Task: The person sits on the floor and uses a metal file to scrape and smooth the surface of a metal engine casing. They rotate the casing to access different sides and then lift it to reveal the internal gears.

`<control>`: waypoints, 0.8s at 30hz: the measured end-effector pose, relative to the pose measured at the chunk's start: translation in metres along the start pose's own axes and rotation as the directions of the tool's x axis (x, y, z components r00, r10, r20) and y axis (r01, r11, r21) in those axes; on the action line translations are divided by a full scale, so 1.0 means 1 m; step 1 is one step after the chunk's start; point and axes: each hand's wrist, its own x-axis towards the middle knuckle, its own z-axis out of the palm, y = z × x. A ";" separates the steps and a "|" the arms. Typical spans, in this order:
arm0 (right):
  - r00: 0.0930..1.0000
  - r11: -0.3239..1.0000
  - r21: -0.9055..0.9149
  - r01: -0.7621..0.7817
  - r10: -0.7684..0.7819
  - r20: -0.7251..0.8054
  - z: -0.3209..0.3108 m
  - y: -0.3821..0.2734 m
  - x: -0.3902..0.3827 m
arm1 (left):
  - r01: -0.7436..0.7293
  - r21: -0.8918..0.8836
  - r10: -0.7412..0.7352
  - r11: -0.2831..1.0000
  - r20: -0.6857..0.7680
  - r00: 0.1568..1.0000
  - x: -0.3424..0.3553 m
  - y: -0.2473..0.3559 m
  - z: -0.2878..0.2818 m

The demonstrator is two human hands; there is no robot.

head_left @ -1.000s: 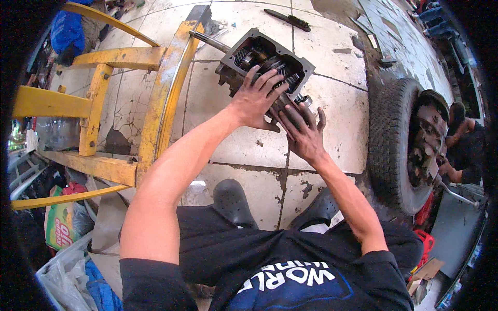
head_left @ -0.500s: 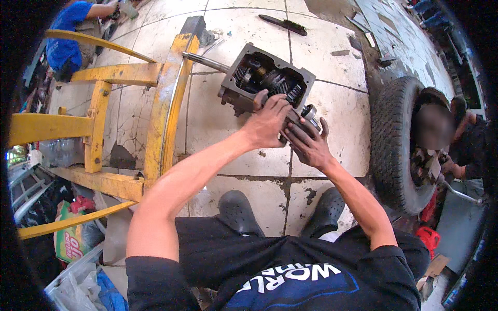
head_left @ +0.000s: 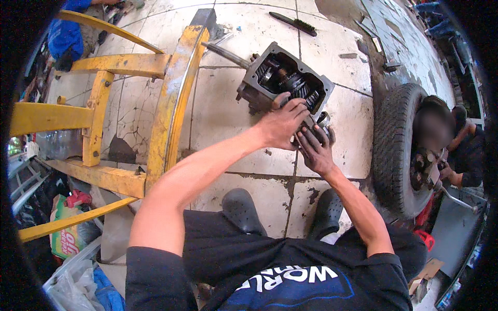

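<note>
An open metal gearbox (head_left: 254,92) sits tilted on the tiled floor in front of me, its uncovered top showing dark, oily gears (head_left: 293,83). From its far left end a long shaft (head_left: 228,55) sticks out toward the yellow frame. My left hand (head_left: 284,124) is closed on the near side of the housing, thumb at the rim and fingers over the near right corner. Beside it my right hand (head_left: 317,151) grips the same near right end, its blackened fingers close to a round metal part (head_left: 323,119). The undersides of both hands' fingers are hidden.
A yellow steel frame (head_left: 176,103) stands at the left. A black-handled brush (head_left: 293,24) lies beyond the gearbox. At the right, a person works beside a large tyre (head_left: 397,155); another person in blue (head_left: 65,41) is at far left. Bags (head_left: 70,233) lie lower left.
The gearbox has shifted slightly right, its shaft end drawing back from across the yellow frame. Both hands moved with it, and my right fingers have come closer together. The whole view has shifted a little.
</note>
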 end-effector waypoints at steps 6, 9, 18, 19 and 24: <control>0.995 0.995 -0.069 -0.071 0.075 0.061 -0.001 -0.040 0.016 | -0.135 0.084 0.114 0.987 0.219 0.969 -0.003 -0.029 -0.040; 0.995 0.995 -0.076 0.071 -0.065 0.077 -0.012 -0.049 0.029 | -0.182 0.133 0.153 0.974 0.204 0.967 -0.005 -0.045 -0.053; 0.963 0.980 0.033 -0.198 0.188 0.193 -0.025 -0.076 0.057 | -0.101 0.275 0.026 0.956 0.263 0.965 -0.001 -0.088 -0.085; 0.958 0.979 0.017 -0.204 0.196 0.211 -0.026 -0.074 0.062 | -0.134 0.299 0.062 0.945 0.238 0.969 0.000 -0.090 -0.085; 0.948 0.970 0.045 -0.238 0.222 0.229 -0.033 -0.078 0.052 | -0.155 0.361 0.060 0.920 0.261 0.963 0.003 -0.089 -0.085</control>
